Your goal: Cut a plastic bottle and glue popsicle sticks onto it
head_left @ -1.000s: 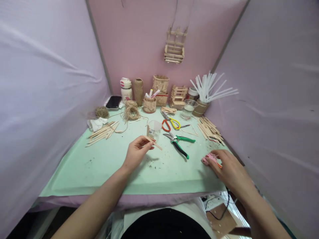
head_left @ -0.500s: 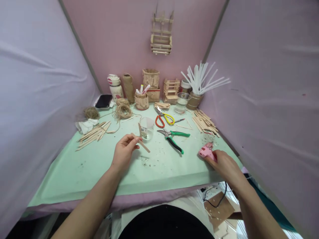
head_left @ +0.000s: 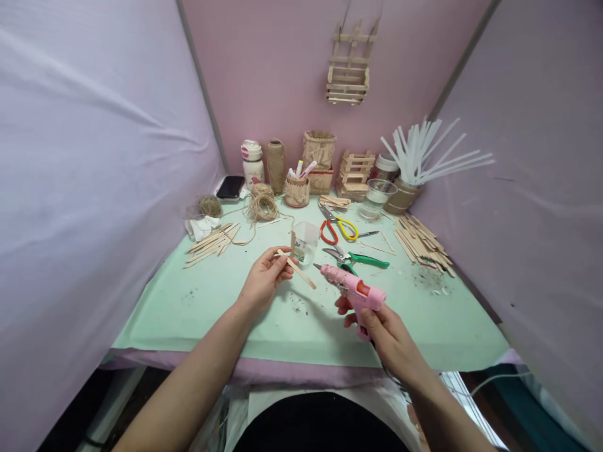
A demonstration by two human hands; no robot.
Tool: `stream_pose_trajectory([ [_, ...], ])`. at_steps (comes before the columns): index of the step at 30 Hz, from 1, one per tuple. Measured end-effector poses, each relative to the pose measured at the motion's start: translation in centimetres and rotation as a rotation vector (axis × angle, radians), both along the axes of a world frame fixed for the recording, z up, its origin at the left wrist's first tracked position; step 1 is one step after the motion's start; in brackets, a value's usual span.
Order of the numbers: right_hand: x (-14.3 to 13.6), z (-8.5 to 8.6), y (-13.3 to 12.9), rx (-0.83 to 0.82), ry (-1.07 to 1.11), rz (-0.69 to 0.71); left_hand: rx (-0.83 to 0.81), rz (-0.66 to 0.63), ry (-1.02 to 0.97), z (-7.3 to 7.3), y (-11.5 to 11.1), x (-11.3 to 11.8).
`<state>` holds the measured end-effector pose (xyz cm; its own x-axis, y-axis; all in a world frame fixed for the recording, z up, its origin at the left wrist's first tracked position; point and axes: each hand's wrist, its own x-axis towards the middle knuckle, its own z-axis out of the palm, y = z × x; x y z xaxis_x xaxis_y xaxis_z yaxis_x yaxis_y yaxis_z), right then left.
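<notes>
Between the thumb and fingers of my left hand [head_left: 267, 274] is a wooden craft stick [head_left: 301, 274], slanting down to the right above the table. My right hand [head_left: 377, 326] grips a pink hot glue gun [head_left: 351, 289] by its handle. Its nozzle points left toward the stick, with a small gap between them. Just behind the stick stands a clear plastic cup [head_left: 307, 242], with a wooden piece at its left side. Partly hidden behind the glue gun are green-handled pruning shears [head_left: 370, 260].
Red-and-yellow scissors [head_left: 347, 230] lie behind the shears. Loose sticks [head_left: 421, 242] are piled at right, more sticks [head_left: 211, 245] at left. Along the back stand twine [head_left: 262, 204], a marker holder [head_left: 297, 192], a cup of water [head_left: 377, 199] and white glue sticks [head_left: 419, 154].
My right hand has lifted the glue gun from the table's right side and brought it left, near the craft stick. The view has turned left. My left hand still holds the stick.
</notes>
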<state>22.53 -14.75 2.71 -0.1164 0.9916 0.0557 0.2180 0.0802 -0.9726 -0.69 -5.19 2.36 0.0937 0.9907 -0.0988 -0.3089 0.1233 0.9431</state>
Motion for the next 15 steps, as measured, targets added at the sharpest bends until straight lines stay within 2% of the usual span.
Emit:
stream_pose_trajectory([
  [3,-1.4,-0.2,-0.1,0.027,0.032,-0.005,0.042,-0.002,-0.025,-0.3,0.0,-0.2],
  [7,-1.6,-0.1,-0.6,0.064,0.005,-0.033,0.160,-0.023,0.059,-0.6,-0.1,-0.4],
  [15,-1.7,-0.4,-1.2,0.117,-0.047,-0.045,0.402,0.014,0.195,0.1,-0.8,-0.3],
])
